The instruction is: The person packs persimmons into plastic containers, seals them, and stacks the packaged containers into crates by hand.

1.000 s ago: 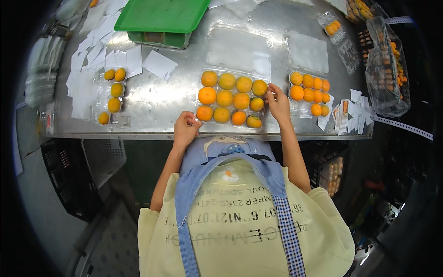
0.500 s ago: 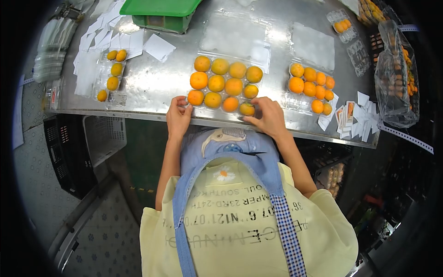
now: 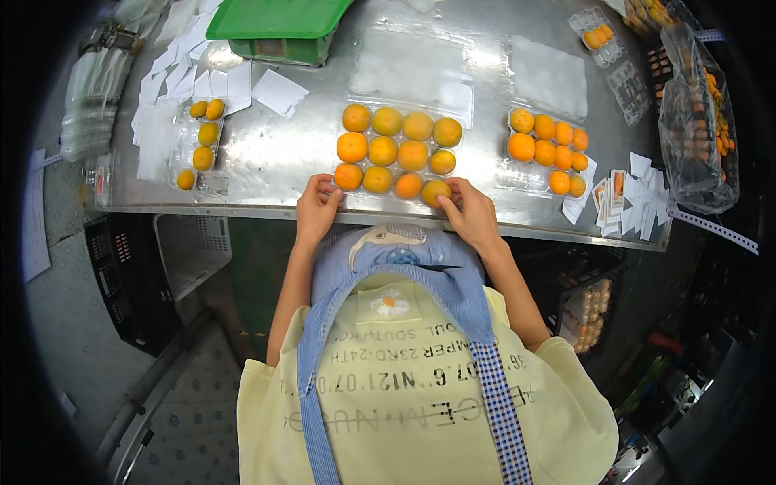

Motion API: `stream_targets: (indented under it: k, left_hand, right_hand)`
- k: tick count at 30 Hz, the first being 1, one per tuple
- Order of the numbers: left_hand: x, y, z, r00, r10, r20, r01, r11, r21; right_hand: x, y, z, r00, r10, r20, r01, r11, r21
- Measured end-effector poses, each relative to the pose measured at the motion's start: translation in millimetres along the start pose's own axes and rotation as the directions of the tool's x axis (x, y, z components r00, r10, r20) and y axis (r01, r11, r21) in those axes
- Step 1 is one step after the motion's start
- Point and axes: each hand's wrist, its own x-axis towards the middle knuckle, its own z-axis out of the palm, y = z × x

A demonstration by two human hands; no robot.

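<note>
A clear plastic clamshell tray (image 3: 368, 137) filled with rows of oranges (image 3: 382, 151) lies at the table's near edge, its lid side folded open away from me. My left hand (image 3: 318, 208) is at the near left corner, fingers curled and thumb close to them, pinching the tray's rim beside the corner orange (image 3: 347, 176). At the near right corner, my right hand (image 3: 472, 212) has its thumb and fingers against another orange (image 3: 436, 193). That orange sits in its tray pocket; the right fingertips are partly hidden.
On the right stands another tray of oranges (image 3: 544, 152), near loose cards (image 3: 643, 198). To the left lie a partly filled tray (image 3: 204, 158), white cards (image 3: 279, 92) and stacked plastic trays (image 3: 95, 105). A green-lidded box (image 3: 279, 20) is at the back.
The near right orange has turned; its green stem end no longer shows. My right thumb has shifted in against it. My left hand stays at its corner. The whole view has moved slightly.
</note>
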Motion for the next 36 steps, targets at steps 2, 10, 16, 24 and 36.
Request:
stream_targets:
  k: [2, 10, 16, 24, 36]
  left_hand:
    - [2, 4, -3, 0.999, -0.016, 0.041, 0.017, 0.999, -0.032]
    - [4, 6, -25, 0.982, -0.028, 0.185, 0.052, 0.991, -0.125]
    - [7, 17, -46, 0.992, 0.092, 0.086, -0.093, 0.996, 0.01]
    - [18, 50, -33, 0.836, 0.489, 0.247, -0.547, 0.709, 0.445]
    - [33, 43, -36, 0.795, 0.51, 0.329, -0.606, 0.693, 0.39]
  right_hand:
    - [-1, -3, 3, 1.0, -0.012, -0.028, 0.011, 0.998, -0.061]
    - [1, -26, 6, 0.955, -0.16, -0.251, 0.078, 0.948, -0.309]
    - [37, -82, 40, 0.94, -0.305, -0.153, 0.265, 0.935, -0.234]
    - [103, -114, 100, 0.903, -0.43, 0.016, 0.387, 0.795, -0.467]
    - [120, -122, 67, 0.947, -0.257, 0.19, 0.302, 0.914, -0.27]
